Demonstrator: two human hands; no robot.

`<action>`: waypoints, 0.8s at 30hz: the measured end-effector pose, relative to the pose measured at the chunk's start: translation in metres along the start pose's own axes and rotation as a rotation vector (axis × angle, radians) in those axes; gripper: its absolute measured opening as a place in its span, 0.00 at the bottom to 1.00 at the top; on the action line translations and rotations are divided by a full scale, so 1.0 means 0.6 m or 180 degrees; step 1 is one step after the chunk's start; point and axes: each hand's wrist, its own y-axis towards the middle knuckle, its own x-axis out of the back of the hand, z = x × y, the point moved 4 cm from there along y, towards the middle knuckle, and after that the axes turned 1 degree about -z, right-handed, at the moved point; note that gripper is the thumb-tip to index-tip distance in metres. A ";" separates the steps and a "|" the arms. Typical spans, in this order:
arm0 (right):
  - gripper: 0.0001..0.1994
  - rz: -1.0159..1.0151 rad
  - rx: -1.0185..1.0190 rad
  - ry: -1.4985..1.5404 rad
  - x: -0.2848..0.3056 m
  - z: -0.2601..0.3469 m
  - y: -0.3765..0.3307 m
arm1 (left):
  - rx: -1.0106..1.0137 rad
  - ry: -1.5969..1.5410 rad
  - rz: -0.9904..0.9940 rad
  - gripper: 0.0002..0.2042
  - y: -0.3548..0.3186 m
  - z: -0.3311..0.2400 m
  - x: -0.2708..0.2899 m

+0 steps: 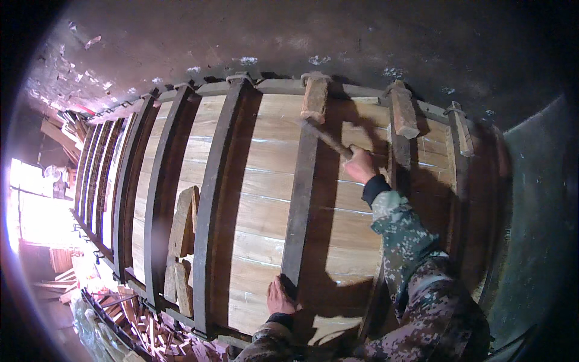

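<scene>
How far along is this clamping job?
Done, it seems: the glued-up board panel lies under several dark clamp bars, and two wedges on the right sit in place. In hand: the right hand swings a hammer at a wooden wedge; the left hand steadies that bar. What remains can't be told.

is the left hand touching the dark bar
Touching: the head view shows the left hand resting against the dark bar near its lower end, with no gap visible.
</scene>
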 end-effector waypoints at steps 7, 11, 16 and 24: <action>0.07 0.0859 -0.1430 0.5380 -0.020 0.128 -0.038 | 0.0107 0.0028 0.0308 0.65 0.006 -0.003 0.007; 0.10 0.1546 -0.2041 0.3783 -0.067 0.079 -0.109 | 0.0304 -0.0043 0.0251 0.67 0.005 -0.004 0.007; 0.09 0.1267 -0.1535 0.1660 0.009 -0.032 -0.295 | 0.0147 -0.0277 -0.0178 0.64 0.012 -0.013 0.013; 0.11 0.0071 0.1528 -0.0667 0.128 0.081 -0.428 | 0.0475 -0.0151 -0.0428 0.54 -0.024 -0.028 0.027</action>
